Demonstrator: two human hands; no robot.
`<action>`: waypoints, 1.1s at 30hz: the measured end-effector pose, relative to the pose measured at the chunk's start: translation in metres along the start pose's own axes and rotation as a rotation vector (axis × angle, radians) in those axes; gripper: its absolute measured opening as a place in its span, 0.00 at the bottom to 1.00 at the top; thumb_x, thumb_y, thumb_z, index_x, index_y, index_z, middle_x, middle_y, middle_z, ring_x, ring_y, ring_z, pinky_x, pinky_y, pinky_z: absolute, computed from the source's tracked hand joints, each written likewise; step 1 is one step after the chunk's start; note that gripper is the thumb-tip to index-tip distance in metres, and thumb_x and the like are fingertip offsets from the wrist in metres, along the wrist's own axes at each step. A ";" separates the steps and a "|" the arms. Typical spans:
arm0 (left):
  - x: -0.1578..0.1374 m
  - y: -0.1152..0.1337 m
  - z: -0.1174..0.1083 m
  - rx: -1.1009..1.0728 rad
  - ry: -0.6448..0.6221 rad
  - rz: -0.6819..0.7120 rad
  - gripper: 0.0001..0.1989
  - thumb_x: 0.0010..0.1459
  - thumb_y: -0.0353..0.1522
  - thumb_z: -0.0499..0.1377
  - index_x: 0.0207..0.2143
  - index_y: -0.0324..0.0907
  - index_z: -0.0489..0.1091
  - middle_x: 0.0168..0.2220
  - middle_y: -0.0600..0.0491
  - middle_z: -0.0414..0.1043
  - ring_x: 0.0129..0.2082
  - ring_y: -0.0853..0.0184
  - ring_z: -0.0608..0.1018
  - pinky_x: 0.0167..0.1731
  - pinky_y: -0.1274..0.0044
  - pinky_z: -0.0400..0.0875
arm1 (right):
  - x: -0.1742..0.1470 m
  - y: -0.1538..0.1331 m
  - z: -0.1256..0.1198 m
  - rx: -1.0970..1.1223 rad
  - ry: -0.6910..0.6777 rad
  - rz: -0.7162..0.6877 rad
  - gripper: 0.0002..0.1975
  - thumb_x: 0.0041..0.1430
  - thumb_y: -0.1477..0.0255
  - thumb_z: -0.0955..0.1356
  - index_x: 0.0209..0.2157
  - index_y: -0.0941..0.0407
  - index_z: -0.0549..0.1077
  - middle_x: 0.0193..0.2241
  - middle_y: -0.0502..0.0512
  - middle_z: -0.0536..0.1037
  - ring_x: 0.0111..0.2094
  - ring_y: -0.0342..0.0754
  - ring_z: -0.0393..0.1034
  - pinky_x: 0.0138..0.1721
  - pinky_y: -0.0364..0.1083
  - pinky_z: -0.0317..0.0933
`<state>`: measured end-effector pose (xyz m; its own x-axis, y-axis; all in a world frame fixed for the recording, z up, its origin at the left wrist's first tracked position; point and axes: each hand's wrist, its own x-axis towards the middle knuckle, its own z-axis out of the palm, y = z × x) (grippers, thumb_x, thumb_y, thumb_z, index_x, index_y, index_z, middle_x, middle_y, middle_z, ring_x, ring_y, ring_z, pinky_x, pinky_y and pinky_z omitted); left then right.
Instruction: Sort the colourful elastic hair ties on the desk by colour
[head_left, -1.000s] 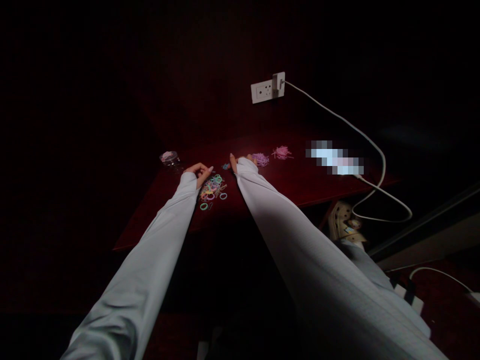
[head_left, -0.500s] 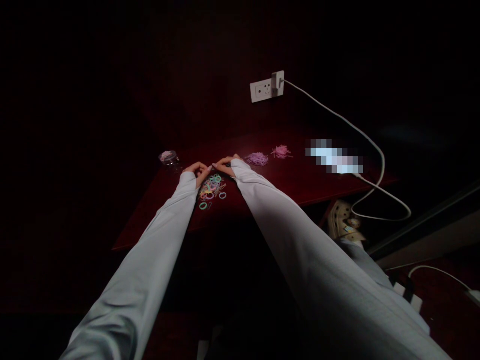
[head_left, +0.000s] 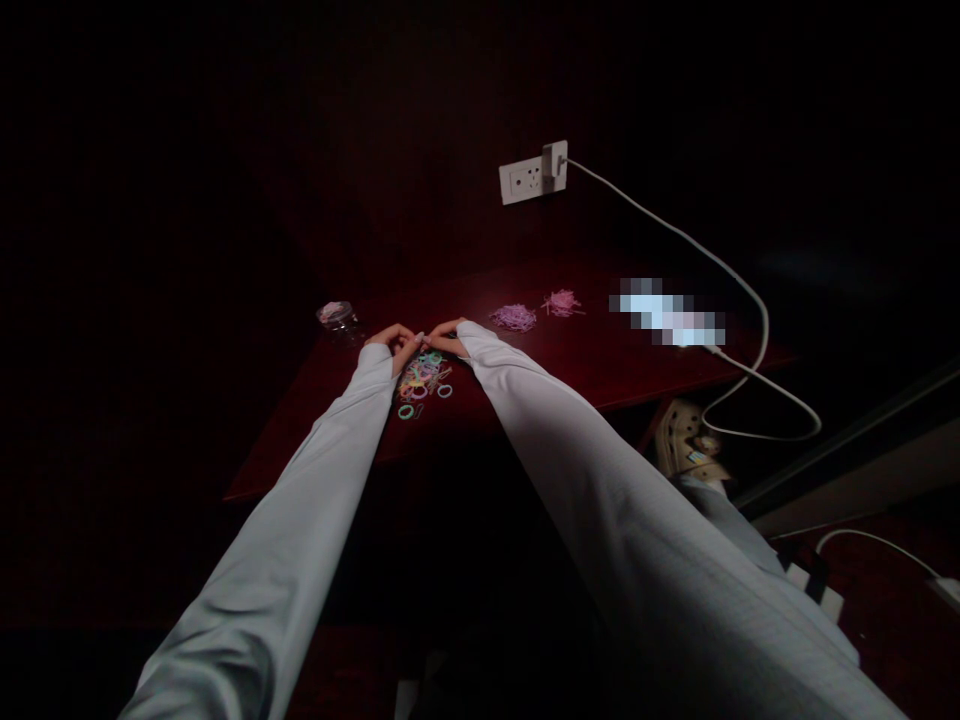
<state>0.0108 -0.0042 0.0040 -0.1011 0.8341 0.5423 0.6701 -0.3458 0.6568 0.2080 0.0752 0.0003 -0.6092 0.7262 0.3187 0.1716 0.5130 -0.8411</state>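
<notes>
My left hand (head_left: 397,345) and my right hand (head_left: 448,337) meet fingertip to fingertip above the dark red table (head_left: 330,420). The fingers of both are pinched together, and whatever they hold is too small to make out. Just below them lies a loose pile of pastel hair ties (head_left: 424,378), in green, yellow, pink and purple. A green hair tie (head_left: 406,411) rests at the near side of the pile. To the right of my right hand is a heap of thin purple strands (head_left: 514,317), with a smaller pink heap (head_left: 562,303) beyond it.
A clear jar (head_left: 337,318) with something pale pink inside stands at the table's left. A glowing, blurred-out device (head_left: 667,312) lies at the right, its white cable (head_left: 694,240) running to a wall socket (head_left: 525,180). A tan clog (head_left: 682,440) shows below the table edge.
My right hand has drawn slightly left and closer to the left, its fingers more gathered. The left hand stays almost in place. The piles look the same.
</notes>
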 end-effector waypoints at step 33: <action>0.006 -0.008 -0.003 0.192 -0.018 0.005 0.15 0.58 0.47 0.65 0.28 0.47 0.75 0.24 0.56 0.72 0.26 0.66 0.70 0.33 0.75 0.65 | -0.014 -0.012 -0.010 -0.788 0.334 0.283 0.16 0.78 0.64 0.67 0.52 0.56 0.87 0.57 0.69 0.85 0.68 0.68 0.66 0.67 0.63 0.55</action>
<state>0.0026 0.0027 0.0038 -0.0853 0.8409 0.5344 0.7985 -0.2631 0.5414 0.2225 0.0635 0.0103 -0.2280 0.9051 0.3589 0.8368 0.3706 -0.4029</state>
